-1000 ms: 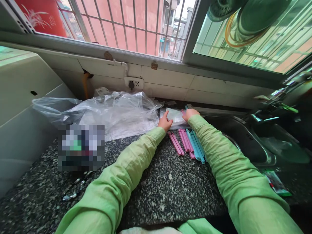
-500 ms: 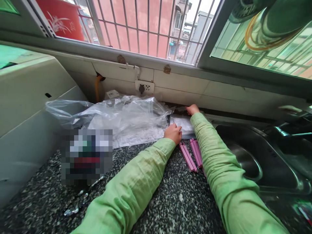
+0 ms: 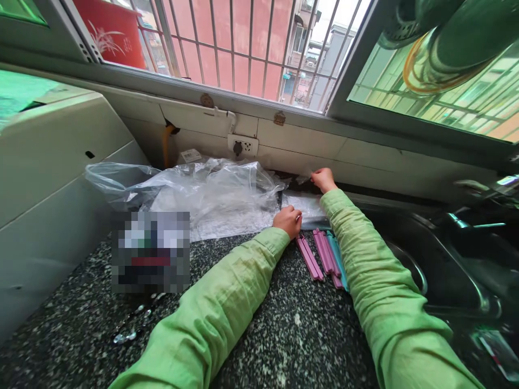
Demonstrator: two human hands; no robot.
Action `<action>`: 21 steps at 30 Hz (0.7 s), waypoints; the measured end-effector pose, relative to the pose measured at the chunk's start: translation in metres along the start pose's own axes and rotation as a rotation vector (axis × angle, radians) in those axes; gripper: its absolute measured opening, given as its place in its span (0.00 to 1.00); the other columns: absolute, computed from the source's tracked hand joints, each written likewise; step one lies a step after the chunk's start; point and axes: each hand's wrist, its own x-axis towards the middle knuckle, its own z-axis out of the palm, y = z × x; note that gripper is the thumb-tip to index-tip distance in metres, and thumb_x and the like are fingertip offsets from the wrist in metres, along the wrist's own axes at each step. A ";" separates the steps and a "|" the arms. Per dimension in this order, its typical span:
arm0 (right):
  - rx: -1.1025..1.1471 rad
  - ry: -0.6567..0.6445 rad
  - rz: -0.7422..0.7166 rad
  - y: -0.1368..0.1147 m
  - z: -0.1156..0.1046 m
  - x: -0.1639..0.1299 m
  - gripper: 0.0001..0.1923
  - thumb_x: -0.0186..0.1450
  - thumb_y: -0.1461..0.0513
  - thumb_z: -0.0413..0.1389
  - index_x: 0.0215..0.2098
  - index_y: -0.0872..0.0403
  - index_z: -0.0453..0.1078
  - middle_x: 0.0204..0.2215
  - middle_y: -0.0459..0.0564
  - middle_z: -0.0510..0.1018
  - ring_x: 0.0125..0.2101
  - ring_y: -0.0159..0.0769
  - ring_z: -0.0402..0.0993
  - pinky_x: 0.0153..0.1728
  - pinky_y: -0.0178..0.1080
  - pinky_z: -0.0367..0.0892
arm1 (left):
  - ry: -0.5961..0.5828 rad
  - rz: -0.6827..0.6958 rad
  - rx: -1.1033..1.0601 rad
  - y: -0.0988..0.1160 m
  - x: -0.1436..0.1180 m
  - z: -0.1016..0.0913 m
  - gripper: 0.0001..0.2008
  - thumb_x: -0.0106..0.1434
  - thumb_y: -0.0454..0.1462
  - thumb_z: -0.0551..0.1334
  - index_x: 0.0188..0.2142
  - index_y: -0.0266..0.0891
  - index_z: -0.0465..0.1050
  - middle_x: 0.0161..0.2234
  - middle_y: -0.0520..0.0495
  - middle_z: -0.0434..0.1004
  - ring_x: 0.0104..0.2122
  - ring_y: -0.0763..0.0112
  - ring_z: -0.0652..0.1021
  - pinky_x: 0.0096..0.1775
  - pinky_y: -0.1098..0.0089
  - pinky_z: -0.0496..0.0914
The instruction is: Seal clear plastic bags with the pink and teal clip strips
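Observation:
My left hand (image 3: 288, 221) rests closed on the near edge of a small clear plastic bag (image 3: 305, 205) lying flat at the back of the speckled stone counter (image 3: 279, 324). My right hand (image 3: 324, 179) reaches to the bag's far edge by the wall and pinches a bit of clear plastic there. Several pink sealing clips (image 3: 318, 258) and a blue clip (image 3: 337, 256) lie side by side on the counter just below the bag, partly under my right sleeve.
A large crumpled clear plastic sheet (image 3: 203, 192) lies left of the hands. A blurred-out item (image 3: 151, 251) sits in front of it. A steel sink (image 3: 441, 270) is at the right, a wall socket (image 3: 243, 145) behind, a white appliance (image 3: 44, 173) at the left.
My right hand left the bag's top and reached back to the wall edge, then lifted a bit of plastic. My left hand curled closed on the bag's near edge. The view shifted.

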 end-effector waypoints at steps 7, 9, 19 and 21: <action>0.254 -0.065 -0.164 -0.032 -0.042 -0.086 0.09 0.51 0.60 0.53 0.19 0.58 0.65 0.15 0.45 0.70 0.14 0.24 0.59 0.18 0.30 0.57 | 0.143 -0.105 -0.218 0.000 -0.020 -0.023 0.09 0.56 0.37 0.54 0.31 0.38 0.73 0.27 0.48 0.68 0.27 0.74 0.70 0.31 0.73 0.64; 0.377 -0.114 -0.217 -0.034 -0.046 -0.122 0.09 0.50 0.59 0.54 0.18 0.58 0.64 0.14 0.43 0.68 0.13 0.22 0.56 0.17 0.30 0.55 | 0.157 -0.126 -0.310 -0.005 -0.033 -0.037 0.08 0.54 0.36 0.55 0.29 0.37 0.73 0.24 0.49 0.68 0.25 0.75 0.69 0.30 0.73 0.63; 0.678 -0.324 -0.239 -0.039 -0.013 -0.261 0.10 0.52 0.57 0.53 0.20 0.56 0.62 0.15 0.40 0.64 0.16 0.23 0.56 0.18 0.30 0.53 | 0.007 -0.535 -0.880 -0.031 -0.123 -0.111 0.08 0.46 0.39 0.61 0.23 0.35 0.72 0.17 0.54 0.68 0.17 0.80 0.65 0.22 0.77 0.61; 0.699 -0.334 -0.236 -0.043 -0.003 -0.277 0.11 0.52 0.56 0.53 0.21 0.56 0.63 0.15 0.41 0.64 0.16 0.23 0.56 0.18 0.30 0.54 | -0.062 -0.569 -0.927 -0.037 -0.137 -0.118 0.12 0.43 0.42 0.63 0.23 0.34 0.72 0.14 0.56 0.64 0.14 0.82 0.61 0.17 0.77 0.56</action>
